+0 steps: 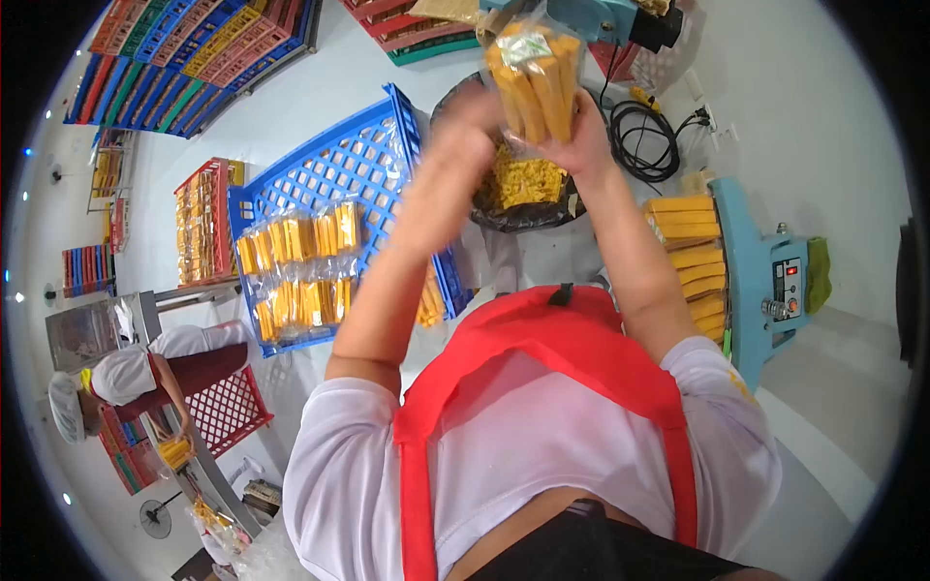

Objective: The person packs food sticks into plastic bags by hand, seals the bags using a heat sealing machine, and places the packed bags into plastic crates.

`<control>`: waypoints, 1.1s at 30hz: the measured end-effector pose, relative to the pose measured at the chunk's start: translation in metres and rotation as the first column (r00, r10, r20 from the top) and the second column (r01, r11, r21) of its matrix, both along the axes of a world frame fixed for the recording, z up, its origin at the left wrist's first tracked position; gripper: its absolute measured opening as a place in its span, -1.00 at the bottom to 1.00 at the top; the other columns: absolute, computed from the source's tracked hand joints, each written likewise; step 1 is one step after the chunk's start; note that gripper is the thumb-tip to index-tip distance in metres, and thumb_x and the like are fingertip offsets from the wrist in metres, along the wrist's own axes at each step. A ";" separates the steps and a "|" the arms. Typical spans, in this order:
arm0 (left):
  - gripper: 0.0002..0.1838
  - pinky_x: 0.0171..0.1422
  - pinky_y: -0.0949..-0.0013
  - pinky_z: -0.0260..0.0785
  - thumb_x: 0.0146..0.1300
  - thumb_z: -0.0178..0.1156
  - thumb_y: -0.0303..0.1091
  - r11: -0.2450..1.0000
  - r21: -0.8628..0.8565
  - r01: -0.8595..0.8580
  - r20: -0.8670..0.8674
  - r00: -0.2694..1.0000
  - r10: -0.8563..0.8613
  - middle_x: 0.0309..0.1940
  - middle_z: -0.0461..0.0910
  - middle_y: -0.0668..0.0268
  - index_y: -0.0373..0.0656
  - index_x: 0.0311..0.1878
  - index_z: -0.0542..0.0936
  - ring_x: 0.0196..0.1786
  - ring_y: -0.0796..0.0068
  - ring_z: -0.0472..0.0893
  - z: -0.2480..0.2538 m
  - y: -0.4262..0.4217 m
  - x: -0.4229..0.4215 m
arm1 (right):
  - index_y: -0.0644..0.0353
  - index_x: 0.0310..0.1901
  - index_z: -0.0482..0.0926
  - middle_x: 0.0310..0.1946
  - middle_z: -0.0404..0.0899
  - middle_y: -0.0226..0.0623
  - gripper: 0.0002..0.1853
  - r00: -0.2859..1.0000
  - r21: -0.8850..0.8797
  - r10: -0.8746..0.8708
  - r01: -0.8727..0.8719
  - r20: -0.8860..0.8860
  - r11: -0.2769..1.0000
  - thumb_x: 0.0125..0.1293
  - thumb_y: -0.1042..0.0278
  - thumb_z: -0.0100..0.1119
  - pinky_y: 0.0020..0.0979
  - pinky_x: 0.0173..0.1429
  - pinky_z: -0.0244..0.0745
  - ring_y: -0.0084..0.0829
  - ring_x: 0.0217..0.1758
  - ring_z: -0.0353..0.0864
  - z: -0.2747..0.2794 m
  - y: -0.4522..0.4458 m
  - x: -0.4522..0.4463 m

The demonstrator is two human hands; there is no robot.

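A clear plastic bag of long yellow sticks (533, 82) with a pale label stands upright in my right hand (584, 136), whose fingers are around its lower side. To the left of the bag is my left hand (467, 136), smeared by motion, so its fingers cannot be made out. Below both hands, a round container lined with black plastic (528, 215) holds yellow scraps (523, 182). A blue crate (320, 160) at the left bears two rows of bagged yellow sticks (305, 237).
A teal machine (746, 281) stands at the right beside stacked yellow sticks (696, 257). Another teal machine (601, 17) is at the top, near coiled black cable (644, 145). Stacked crates (208, 53) fill the upper left. A co-worker (126, 376) is at the lower left.
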State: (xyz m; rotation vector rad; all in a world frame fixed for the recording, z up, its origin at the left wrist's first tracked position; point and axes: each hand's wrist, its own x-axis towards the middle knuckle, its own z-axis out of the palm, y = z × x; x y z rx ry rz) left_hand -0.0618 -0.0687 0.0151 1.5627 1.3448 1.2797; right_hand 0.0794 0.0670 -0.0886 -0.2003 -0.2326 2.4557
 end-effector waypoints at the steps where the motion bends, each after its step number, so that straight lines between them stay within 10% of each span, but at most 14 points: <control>1: -0.52 0.09 0.40 0.16 0.26 -0.15 -0.20 0.926 0.226 -0.301 -0.154 0.928 0.339 0.05 0.33 0.16 -0.26 0.18 0.21 0.06 0.41 0.31 0.022 0.005 0.005 | 0.04 0.15 0.22 0.13 0.26 -0.21 -0.52 0.999 0.006 -0.019 0.018 0.045 1.000 0.23 0.08 -0.39 0.15 0.15 0.07 -0.10 0.17 0.24 -0.002 -0.001 -0.002; 3: -0.53 0.26 0.30 0.02 0.26 -0.16 -0.20 0.711 0.484 -0.509 -0.217 0.718 0.662 0.17 0.23 0.12 -0.25 0.18 0.23 0.24 0.27 0.19 0.036 0.024 -0.001 | 0.05 0.15 0.22 0.13 0.26 -0.22 -0.51 0.996 0.013 0.020 -0.021 0.092 1.000 0.23 0.07 -0.42 0.14 0.15 0.08 -0.10 0.17 0.24 -0.006 0.000 -0.009; 6: -0.56 0.28 0.31 0.00 0.26 -0.15 -0.30 0.436 0.828 -0.352 -0.161 0.596 0.786 0.20 0.18 0.09 -0.29 0.17 0.23 0.27 0.20 0.14 0.016 0.060 -0.025 | 0.05 0.15 0.22 0.13 0.25 -0.21 -0.50 0.989 0.015 0.005 -0.007 0.145 1.000 0.23 0.05 -0.42 0.12 0.14 0.12 -0.10 0.17 0.24 0.003 -0.011 -0.019; 8: -0.59 0.25 0.36 0.05 0.25 -0.13 -0.36 0.941 0.283 0.187 -0.860 0.484 0.163 0.16 0.24 0.08 -0.31 0.15 0.24 0.24 0.27 0.20 0.014 0.061 -0.024 | 0.05 0.15 0.22 0.13 0.25 -0.21 -0.51 0.976 0.075 -0.004 -0.012 0.219 0.997 0.23 0.05 -0.41 0.11 0.11 0.17 -0.09 0.16 0.25 0.010 -0.015 -0.021; 9: -0.59 0.25 0.36 0.05 0.25 -0.13 -0.36 0.939 0.287 0.189 -0.859 0.485 0.165 0.16 0.24 0.08 -0.31 0.15 0.24 0.24 0.27 0.20 0.018 0.061 -0.027 | 0.05 0.15 0.22 0.13 0.25 -0.21 -0.51 0.976 0.078 -0.007 -0.010 0.220 0.997 0.23 0.05 -0.41 0.11 0.11 0.17 -0.09 0.16 0.25 0.005 -0.013 -0.021; 11: -0.61 0.21 0.39 0.08 0.24 -0.10 -0.38 0.919 0.389 -0.064 -0.269 0.946 0.180 0.06 0.36 0.16 -0.32 0.12 0.27 0.16 0.35 0.29 0.029 0.060 -0.037 | 0.07 0.14 0.23 0.13 0.25 -0.21 -0.51 0.994 -0.019 -0.004 0.006 0.105 1.000 0.23 0.05 -0.38 0.10 0.09 0.22 -0.09 0.14 0.27 -0.013 -0.010 -0.019; 13: -0.65 0.03 0.51 0.23 0.14 0.00 -0.56 0.764 0.536 -0.358 0.092 0.925 0.369 -0.24 0.49 0.25 -0.30 0.04 0.32 -0.16 0.52 0.46 0.026 0.057 -0.039 | 0.08 0.13 0.23 0.12 0.26 -0.21 -0.52 0.996 -0.031 -0.022 0.025 0.091 0.999 0.23 0.06 -0.37 0.11 0.08 0.22 -0.09 0.14 0.29 -0.015 -0.011 -0.018; 15: -0.54 -0.05 0.56 0.26 0.08 0.05 -0.61 0.804 0.192 -0.562 0.533 0.748 0.396 -0.35 0.50 0.27 -0.30 0.08 0.24 -0.22 0.55 0.47 0.014 0.046 -0.029 | 0.10 0.12 0.24 0.12 0.26 -0.21 -0.52 0.997 -0.028 -0.039 0.041 0.073 0.999 0.23 0.06 -0.36 0.11 0.08 0.23 -0.08 0.13 0.30 -0.009 -0.011 -0.018; 21: -0.19 0.23 0.30 0.01 -0.04 0.14 -0.60 0.986 0.049 -0.158 0.534 0.838 0.108 -0.29 0.50 0.24 -0.28 0.28 -0.07 0.04 0.40 0.35 -0.039 0.035 0.007 | 0.12 0.10 0.26 0.07 0.31 -0.20 -0.53 1.000 -0.012 0.004 -0.004 -0.016 1.000 0.24 0.08 -0.38 0.03 0.05 0.28 -0.12 0.08 0.35 0.002 -0.011 -0.021; 24: -0.25 0.22 0.30 0.03 0.01 0.14 -0.50 0.959 0.094 -0.266 0.121 0.960 0.254 -0.14 0.44 0.20 -0.28 0.27 0.00 0.05 0.43 0.33 -0.032 0.024 0.013 | 0.19 0.06 0.30 0.04 0.35 -0.19 -0.52 0.998 0.059 -0.068 0.068 -0.008 0.996 0.23 0.06 -0.35 -0.05 0.07 0.30 -0.19 0.07 0.37 0.004 -0.008 -0.024; 26: -0.32 0.22 0.29 0.02 0.08 0.10 -0.40 0.975 -0.046 -0.219 0.293 0.930 0.222 -0.09 0.40 0.19 -0.27 0.25 0.04 0.06 0.42 0.32 -0.037 0.016 0.011 | 0.19 0.08 0.29 0.04 0.35 -0.19 -0.53 0.997 0.140 -0.065 0.069 -0.037 0.988 0.22 0.10 -0.31 -0.03 0.07 0.29 -0.21 0.07 0.37 0.008 -0.003 -0.021; 29: -0.44 0.19 0.20 0.12 0.23 -0.06 -0.09 0.922 -0.356 -0.154 0.483 0.814 0.323 0.00 0.36 0.14 -0.24 0.19 0.18 0.07 0.31 0.36 -0.038 0.015 -0.002 | 0.21 0.08 0.28 0.04 0.35 -0.19 -0.53 0.935 0.157 0.108 -0.058 -0.337 0.986 0.18 0.14 -0.23 -0.07 0.08 0.30 -0.19 0.06 0.38 0.014 0.003 -0.007; 31: -0.42 0.14 0.06 0.21 0.23 -0.11 0.00 0.699 0.073 0.712 0.995 -0.005 -0.099 0.07 0.32 0.13 -0.24 0.17 0.21 0.07 0.19 0.39 -0.035 0.016 -0.013 | 0.27 0.09 0.27 0.05 0.33 -0.12 -0.49 0.964 0.193 0.047 0.005 -0.261 0.981 0.12 0.16 -0.10 -0.19 0.16 0.23 -0.26 0.08 0.36 0.024 0.003 -0.006; 33: -0.43 0.09 0.04 0.27 0.21 -0.07 -0.05 0.745 0.126 0.655 0.991 -0.120 -0.062 0.11 0.29 0.11 -0.21 0.18 0.19 0.07 0.15 0.40 -0.035 0.010 -0.008 | 0.32 0.09 0.27 0.06 0.32 -0.08 -0.47 0.985 0.682 0.140 -0.172 0.103 0.711 0.14 0.15 -0.08 -0.34 0.18 0.21 -0.29 0.13 0.32 0.044 0.008 0.001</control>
